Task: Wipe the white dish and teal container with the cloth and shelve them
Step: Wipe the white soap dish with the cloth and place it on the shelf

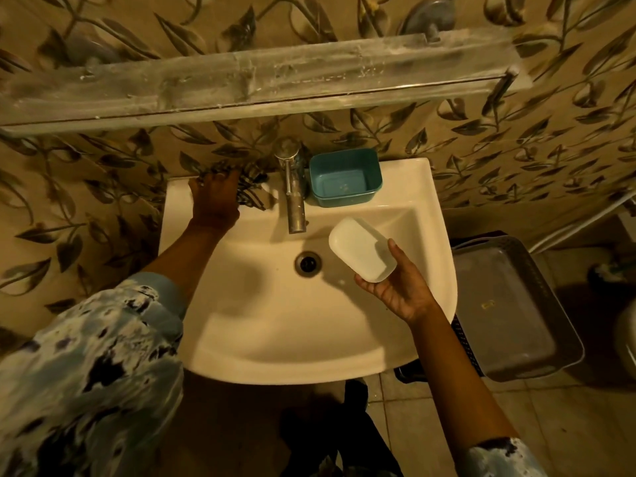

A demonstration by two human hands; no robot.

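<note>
My right hand [401,287] holds the white dish [361,247], a rounded oblong, tilted above the right side of the sink basin [275,321]. The teal container [345,177] stands upright and empty on the sink's back rim, just right of the tap. My left hand [215,197] rests on a dark patterned cloth [253,189] lying on the back left rim of the sink, fingers closing over it. A dusty glass shelf [261,80] runs along the wall above the sink.
A chrome tap [292,187] rises at the middle of the sink's back rim, between the cloth and the container. The drain [308,263] lies in the basin. A dark basket with a grey lid [509,304] stands to the right of the sink.
</note>
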